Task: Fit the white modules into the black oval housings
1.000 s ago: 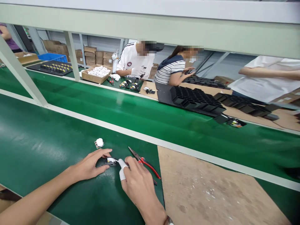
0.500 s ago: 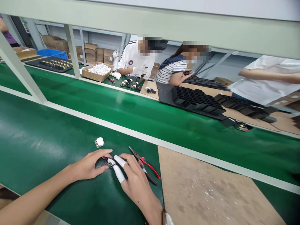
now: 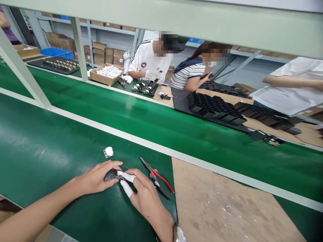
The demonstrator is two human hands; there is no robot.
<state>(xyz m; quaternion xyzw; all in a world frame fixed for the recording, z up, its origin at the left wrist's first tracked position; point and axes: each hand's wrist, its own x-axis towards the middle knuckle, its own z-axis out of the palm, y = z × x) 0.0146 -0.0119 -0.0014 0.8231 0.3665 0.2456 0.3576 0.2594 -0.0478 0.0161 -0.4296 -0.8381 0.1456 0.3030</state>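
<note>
On the near bench [image 3: 75, 144], the left hand [image 3: 94, 178] pinches a small black case [image 3: 117, 175] that uneven pressure from the right hand [image 3: 147, 195], its grip unclear, could tip.

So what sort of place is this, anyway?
Most likely a factory assembly area. Rows of black cases stand across the long green surface, a carton there holds many white pieces, and pliers lie beside the right hand.

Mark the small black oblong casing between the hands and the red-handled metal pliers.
Small black oblong casing [image 3: 119, 175], head view: on its open side.
Red-handled metal pliers [image 3: 152, 174], head view: where the handles begin, behind the pivot.
</note>
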